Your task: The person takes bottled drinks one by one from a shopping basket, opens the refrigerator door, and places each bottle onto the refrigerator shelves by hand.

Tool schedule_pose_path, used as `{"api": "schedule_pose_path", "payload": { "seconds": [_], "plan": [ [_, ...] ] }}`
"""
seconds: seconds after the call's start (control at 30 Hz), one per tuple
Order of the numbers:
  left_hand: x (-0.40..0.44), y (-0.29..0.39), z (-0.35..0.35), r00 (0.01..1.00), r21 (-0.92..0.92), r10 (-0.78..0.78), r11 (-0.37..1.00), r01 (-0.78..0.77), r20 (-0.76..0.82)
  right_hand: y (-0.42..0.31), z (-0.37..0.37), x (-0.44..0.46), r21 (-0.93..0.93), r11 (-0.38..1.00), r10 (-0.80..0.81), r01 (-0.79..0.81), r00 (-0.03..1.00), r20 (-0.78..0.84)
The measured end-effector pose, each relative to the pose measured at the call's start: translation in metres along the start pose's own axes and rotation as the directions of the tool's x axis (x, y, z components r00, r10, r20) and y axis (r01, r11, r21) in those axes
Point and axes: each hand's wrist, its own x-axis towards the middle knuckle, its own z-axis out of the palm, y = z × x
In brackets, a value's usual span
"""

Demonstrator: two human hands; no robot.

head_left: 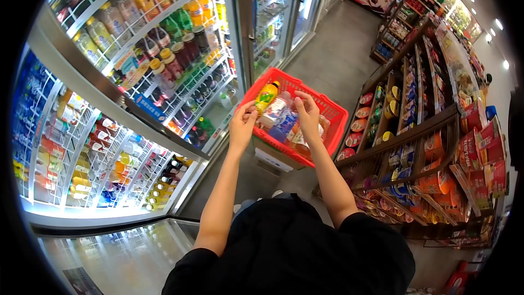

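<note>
hands (241, 127) over bottles (267, 97) in red basket (341, 116), drinks cooler (90, 60) alongside

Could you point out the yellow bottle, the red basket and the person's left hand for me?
Yellow bottle (266, 97): head view, middle of its body.
Red basket (338, 119): head view, on its right wall.
Left hand (243, 124): head view, middle of the hand.

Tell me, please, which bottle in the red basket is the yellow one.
The dark-capped bottle at the left end of the basket, beside the left hand; none of the others there is yellow all over.
</note>
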Motion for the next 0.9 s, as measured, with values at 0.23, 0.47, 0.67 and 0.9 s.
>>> {"api": "schedule_pose_path", "payload": {
  "seconds": [0.23,0.47,0.67,0.9],
  "plan": [
    [-0.004,-0.043,0.066,0.985,-0.032,-0.162,0.986,0.164,0.065,0.018,-0.088,0.0,0.045,0.993,0.11,-0.107,0.992,-0.065],
    [0.001,-0.084,0.077,0.96,0.37,-0.267,0.903,0.22,0.082,0.051,-0.105,-0.01,0.104,0.944,0.319,-0.314,0.947,-0.036],
    [0.016,-0.106,0.082,0.934,0.752,-0.271,0.66,0.005,0.232,0.089,-0.098,-0.016,0.073,0.827,0.562,-0.558,0.825,-0.064],
    [0.026,-0.095,0.093,0.9,0.845,-0.324,0.529,-0.084,0.292,0.141,-0.089,0.006,0.033,0.753,0.657,-0.657,0.749,-0.083]
  ]
}}
